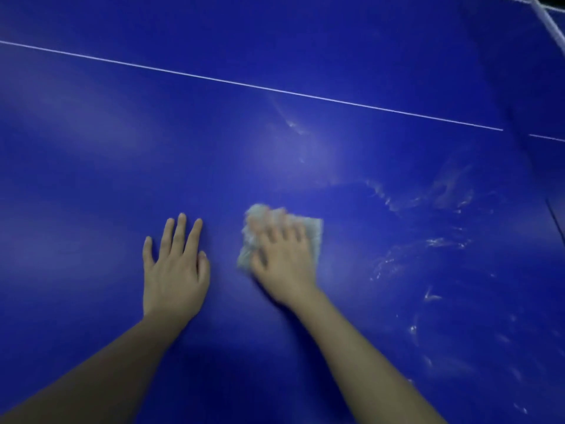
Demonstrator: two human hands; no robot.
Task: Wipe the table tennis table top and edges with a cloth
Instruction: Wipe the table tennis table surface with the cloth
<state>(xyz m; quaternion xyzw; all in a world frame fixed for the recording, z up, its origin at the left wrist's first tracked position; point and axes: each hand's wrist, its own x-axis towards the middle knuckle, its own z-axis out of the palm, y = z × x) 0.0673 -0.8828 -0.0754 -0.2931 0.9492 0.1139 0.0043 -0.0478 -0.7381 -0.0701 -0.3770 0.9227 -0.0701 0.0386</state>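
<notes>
One blue bench (122,154) fills the view, and on it are two bare hands and one cloth. A single thin white line (244,84) crosses the bench top from the upper left down to the right, beyond both hands. One strip of white net (547,16) shows in the top right corner. The cloth (316,235) is small, pale and crumpled, and lies on the bench top near the middle of the view, well short of the white line. The right hand (284,264) lies palm down on top of the cloth and presses it to the surface with fingers spread and fairly straight rather than curled round it. Cloth shows past the fingertips and at both sides of the hand, and both are blurred. The left hand (175,270) rests flat on the bare bench just beside the cloth, palm down, fingers straight and slightly apart, holding nothing. Both forearms reach in from the lower edge. Pale wet streaks (428,243) mark the bench to the right of the cloth.
</notes>
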